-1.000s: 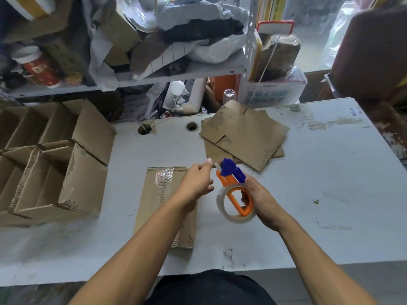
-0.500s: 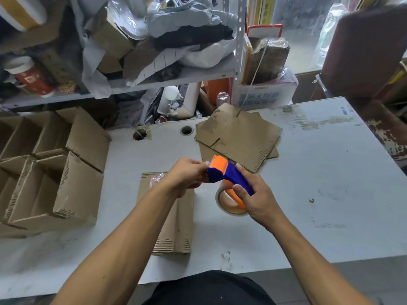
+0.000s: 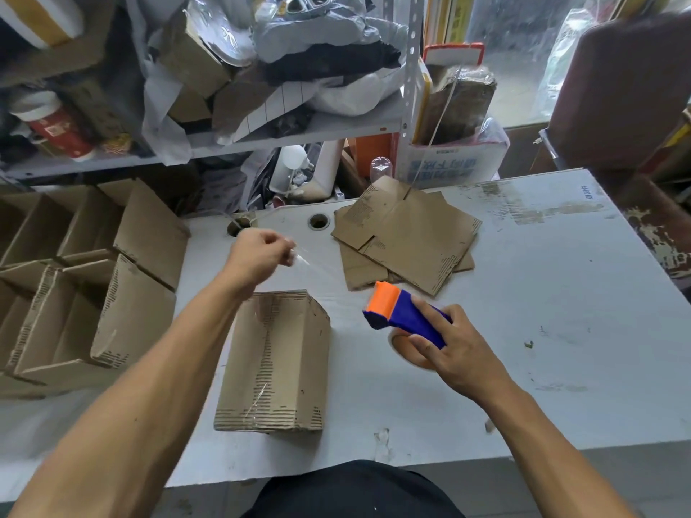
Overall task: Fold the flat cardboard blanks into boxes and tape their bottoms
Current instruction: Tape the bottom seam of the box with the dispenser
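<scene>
While the left hand (image 3: 258,256) pinches the free end of a clear tape strip (image 3: 318,272) above the white table (image 3: 561,293), the right hand (image 3: 448,349) grips the blue-and-orange tape dispenser (image 3: 402,315), so the strip stretches between them. A folded box (image 3: 276,360) lies bottom up on the table just under the left forearm. Flat cardboard blanks (image 3: 407,237) are stacked beyond the dispenser, near the table's far edge. Finished open boxes (image 3: 86,289) crowd the table's left side.

Scuffed white table (image 3: 561,293) with two cable holes, cluttered metal shelf (image 3: 299,138) behind, daylit window (image 3: 523,50) at right
</scene>
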